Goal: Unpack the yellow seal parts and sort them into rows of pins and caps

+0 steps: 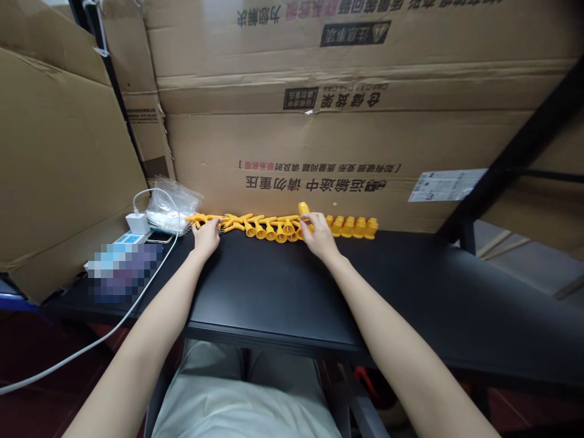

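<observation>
At the back of the black table runs a row of orange-yellow plastic parts. My left hand (207, 237) is curled round an orange forked piece (203, 217) at the row's left end; its fingertips are partly hidden. More forked pieces (239, 220) with small metal chains lie just right of it. Yellow funnel-shaped pieces (271, 233) stand along the middle, their wide ends toward me. My right hand (320, 236) has its fingers closed on a yellow cup-shaped piece (303, 208), which sticks up above the row. Several similar yellow cups (359, 227) are lined up to its right.
Behind the row, a large cardboard sheet (283, 140) with printed text rises from the black table (274, 286). At left are a clear plastic bag (168, 198), a phone (159, 237), a white charger (137, 222) with a cable (157, 275), and a cardboard box (64, 164).
</observation>
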A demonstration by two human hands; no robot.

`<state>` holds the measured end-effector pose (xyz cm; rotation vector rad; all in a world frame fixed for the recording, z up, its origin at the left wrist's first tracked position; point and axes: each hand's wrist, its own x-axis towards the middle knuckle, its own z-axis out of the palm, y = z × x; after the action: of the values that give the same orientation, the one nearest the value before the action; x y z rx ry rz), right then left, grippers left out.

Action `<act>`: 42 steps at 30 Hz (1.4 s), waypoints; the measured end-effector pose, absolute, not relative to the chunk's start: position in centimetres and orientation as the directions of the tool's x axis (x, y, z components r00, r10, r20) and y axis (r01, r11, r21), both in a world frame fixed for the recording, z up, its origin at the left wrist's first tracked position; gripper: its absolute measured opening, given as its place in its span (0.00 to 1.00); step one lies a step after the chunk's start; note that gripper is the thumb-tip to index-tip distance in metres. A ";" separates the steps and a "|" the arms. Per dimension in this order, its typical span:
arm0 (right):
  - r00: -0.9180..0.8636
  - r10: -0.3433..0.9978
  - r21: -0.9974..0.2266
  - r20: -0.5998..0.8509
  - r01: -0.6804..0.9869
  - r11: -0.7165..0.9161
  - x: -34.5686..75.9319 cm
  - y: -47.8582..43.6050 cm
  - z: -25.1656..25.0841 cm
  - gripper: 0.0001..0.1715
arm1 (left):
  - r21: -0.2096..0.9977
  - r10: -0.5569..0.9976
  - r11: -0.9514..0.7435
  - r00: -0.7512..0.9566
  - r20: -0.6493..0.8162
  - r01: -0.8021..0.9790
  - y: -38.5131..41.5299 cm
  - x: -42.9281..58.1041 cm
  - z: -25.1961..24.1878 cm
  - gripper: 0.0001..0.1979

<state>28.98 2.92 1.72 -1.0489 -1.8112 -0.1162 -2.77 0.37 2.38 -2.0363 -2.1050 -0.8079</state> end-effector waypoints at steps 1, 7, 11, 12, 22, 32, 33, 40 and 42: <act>-0.140 0.601 -0.364 0.787 0.682 0.634 28.6 2.8 1.8 0.12 | 0.275 0.892 -0.086 -0.049 0.449 0.958 0.3 -2.4 2.4 0.17; -0.340 0.581 -0.309 0.739 0.597 0.741 26.5 2.3 1.6 0.21 | 0.081 0.818 -0.302 0.215 0.533 0.950 -0.2 -0.5 2.0 0.18; -0.495 0.533 -0.246 0.686 0.531 0.811 25.6 1.9 1.3 0.20 | 0.013 0.786 -0.390 0.325 0.526 0.921 -0.4 0.1 1.7 0.21; -0.513 0.528 -0.245 0.676 0.519 0.819 25.5 1.8 1.3 0.20 | 0.003 0.781 -0.401 0.340 0.525 0.916 -0.4 0.2 1.7 0.22; -0.583 0.481 -0.237 0.654 0.447 0.863 24.8 1.3 1.4 0.19 | -0.055 0.748 -0.436 0.396 0.534 0.898 -0.6 0.4 1.8 0.23; -0.620 0.453 -0.232 0.640 0.406 0.884 23.5 0.2 1.7 0.19 | 0.015 0.732 -0.457 0.367 0.574 0.889 -1.5 1.2 2.6 0.17; -0.615 0.459 -0.239 0.641 0.408 0.881 23.5 0.2 1.8 0.19 | 0.031 0.736 -0.440 0.340 0.586 0.898 -1.6 1.2 2.7 0.16; -0.580 0.480 -0.271 0.658 0.411 0.870 23.6 0.0 2.0 0.19 | 0.176 0.733 -0.341 0.144 0.665 0.923 -1.3 0.9 2.8 0.29; -0.579 0.482 -0.276 0.658 0.410 0.869 23.6 0.0 2.0 0.18 | 0.261 0.776 -0.305 0.080 0.626 0.916 -1.3 0.9 2.8 0.34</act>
<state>23.59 -0.02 2.04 -0.6405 -2.2613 0.1191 0.86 -1.31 2.77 -2.1519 -1.7171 -1.0342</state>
